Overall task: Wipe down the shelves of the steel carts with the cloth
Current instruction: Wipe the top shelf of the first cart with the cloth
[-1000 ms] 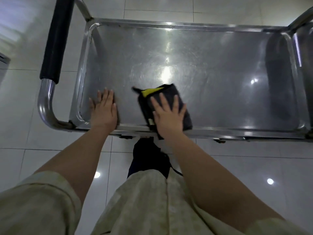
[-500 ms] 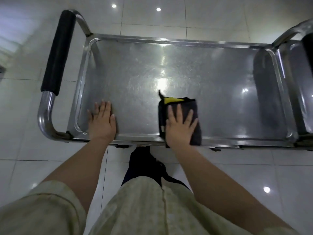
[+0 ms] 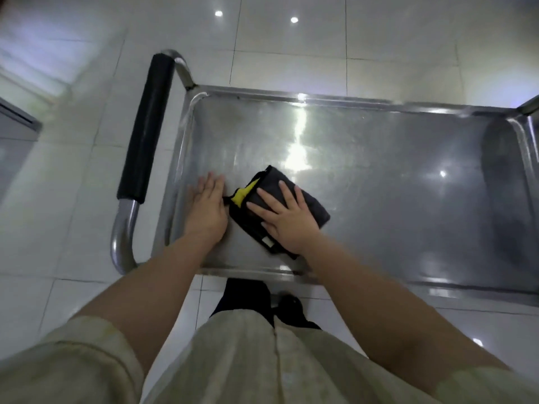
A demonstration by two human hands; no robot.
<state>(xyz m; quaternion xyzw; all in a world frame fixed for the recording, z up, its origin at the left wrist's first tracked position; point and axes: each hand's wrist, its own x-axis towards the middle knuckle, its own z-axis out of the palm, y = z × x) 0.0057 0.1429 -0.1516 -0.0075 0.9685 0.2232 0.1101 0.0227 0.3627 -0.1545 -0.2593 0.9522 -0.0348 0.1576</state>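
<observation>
My right grip [image 3: 287, 221] lies flat on the cloth [image 3: 269, 183], fingers straight and spread, pressing it down on the shelf [image 3: 393, 205] rather than clutching it. The cloth is dark and folded, with a yellow edge showing at its left. It sits in the near left part of the top shelf of the steel cart [image 3: 379, 104], turned so that one corner points away from me. My left grip [image 3: 207, 209] rests palm down on bare steel just beside the cloth, fingers straight and close together, holding nothing. The cloth's yellow corner comes right up to its thumb side; whether they touch I cannot tell. At the cart's left end the handle [image 3: 147, 132], wrapped in black padding, stands outside the shelf's raised rim. Ceiling lights glare off the steel and off the white tiled floor [image 3: 291, 53] around the cart. A pale sleeve [image 3: 73, 360] fills the lower left corner.
</observation>
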